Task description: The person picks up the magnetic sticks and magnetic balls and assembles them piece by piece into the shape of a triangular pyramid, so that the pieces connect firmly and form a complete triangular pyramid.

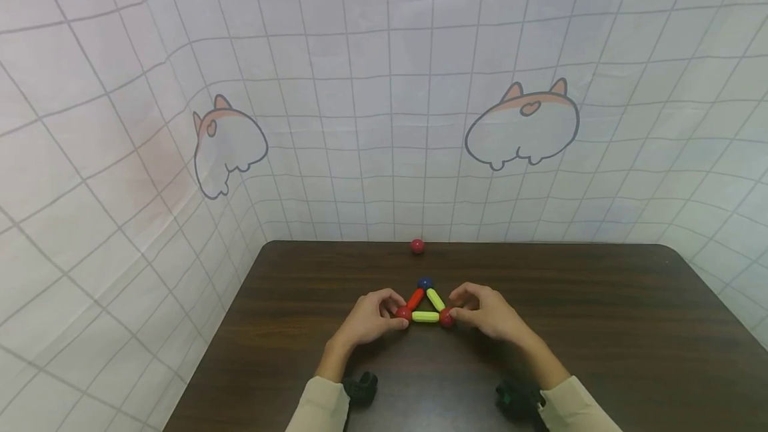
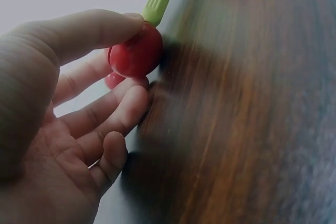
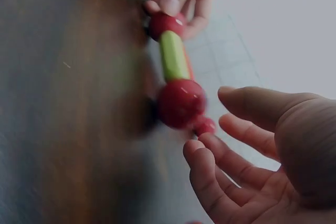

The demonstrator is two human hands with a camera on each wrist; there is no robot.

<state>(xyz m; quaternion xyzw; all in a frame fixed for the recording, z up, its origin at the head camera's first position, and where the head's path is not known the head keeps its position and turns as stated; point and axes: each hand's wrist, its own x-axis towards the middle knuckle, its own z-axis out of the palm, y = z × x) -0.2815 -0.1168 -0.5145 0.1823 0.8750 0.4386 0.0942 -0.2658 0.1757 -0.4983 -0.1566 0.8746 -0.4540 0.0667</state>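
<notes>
Left hand [image 1: 373,317] pinches left red ball [image 1: 403,313]; right hand [image 1: 487,312] just beside right red ball [image 1: 446,318]; dark-blue ball [image 1: 425,283] beyond; red rod [image 1: 415,299], two yellow-green rods [image 1: 425,317] link balls triangularly.

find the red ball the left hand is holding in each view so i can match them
Head: the red ball is low, near the middle, in the left hand.
Left wrist: the ball is in the upper half, left of centre.
Right wrist: the ball is near the top, about midway across.
Shared landmark: the yellow-green stick touching it.
</notes>
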